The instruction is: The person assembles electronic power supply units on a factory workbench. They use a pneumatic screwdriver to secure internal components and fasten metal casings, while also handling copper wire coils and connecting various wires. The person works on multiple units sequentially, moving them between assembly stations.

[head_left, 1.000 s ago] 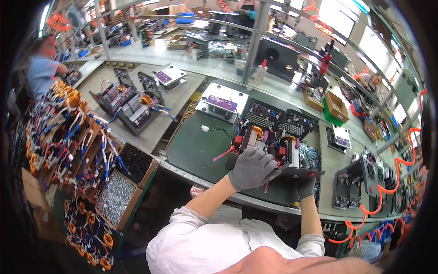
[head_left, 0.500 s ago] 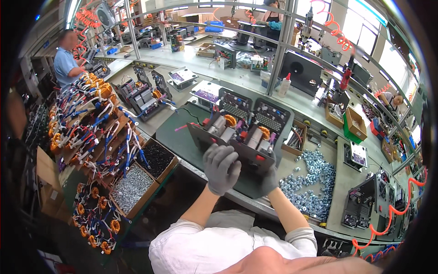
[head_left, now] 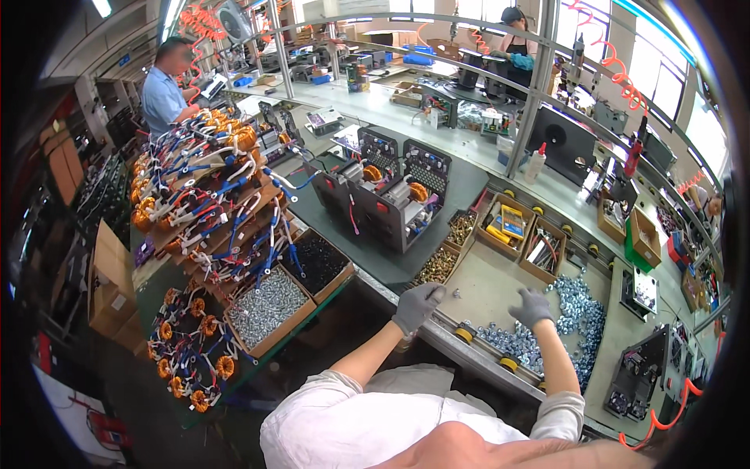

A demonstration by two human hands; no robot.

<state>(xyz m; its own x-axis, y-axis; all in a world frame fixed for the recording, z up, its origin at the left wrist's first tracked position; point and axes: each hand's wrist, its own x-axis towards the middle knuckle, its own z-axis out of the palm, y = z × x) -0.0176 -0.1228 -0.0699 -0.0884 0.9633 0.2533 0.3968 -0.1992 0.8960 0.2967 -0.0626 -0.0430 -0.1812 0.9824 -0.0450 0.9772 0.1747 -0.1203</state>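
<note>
Chassis [head_left: 380, 220], now released, has shifted to upper centre, coils [head_left: 373, 173] seated, interior uncovered; left hand [head_left: 419, 307] curls, contents unclear; right hand [head_left: 533, 307] spreads beside loose screws [head_left: 579, 308], lower right.

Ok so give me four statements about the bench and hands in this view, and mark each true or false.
1. The left hand and right hand are both gloved in grey. True.
2. The right hand grips a white bottle. False: it is spread open near loose metal pieces.
3. Part-built electronics stand on the dark mat. True.
4. Small black parts and silvery parts are mixed together. False: the black parts lie beside the silvery parts, kept separate.
</note>
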